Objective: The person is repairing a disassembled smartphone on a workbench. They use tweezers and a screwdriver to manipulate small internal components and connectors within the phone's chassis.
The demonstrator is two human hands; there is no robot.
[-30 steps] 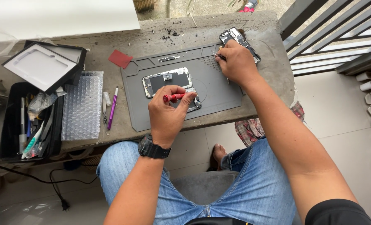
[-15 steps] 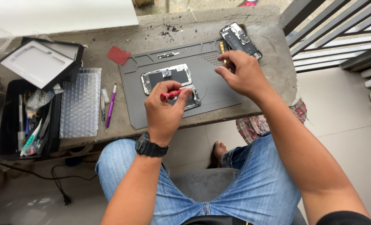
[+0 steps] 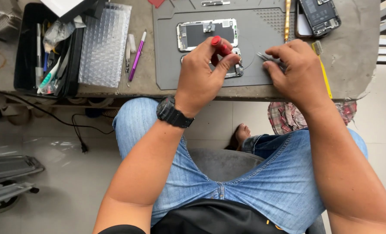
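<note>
Gripping a red-handled screwdriver [image 3: 219, 46] in my left hand [image 3: 201, 76], fingers closed round it, tip on a small phone part [image 3: 235, 69] on the grey mat [image 3: 169, 65]. Open phone frame [image 3: 207, 34] just above. Right hand [image 3: 299, 69] pinches tweezers [image 3: 266, 58] beside the part; 1 yellow brush [image 3: 324, 73] right of it.

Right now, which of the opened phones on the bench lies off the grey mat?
The dark opened phone at the top right, resting on the bare bench. The silver-framed one lies on the grey mat.
</note>
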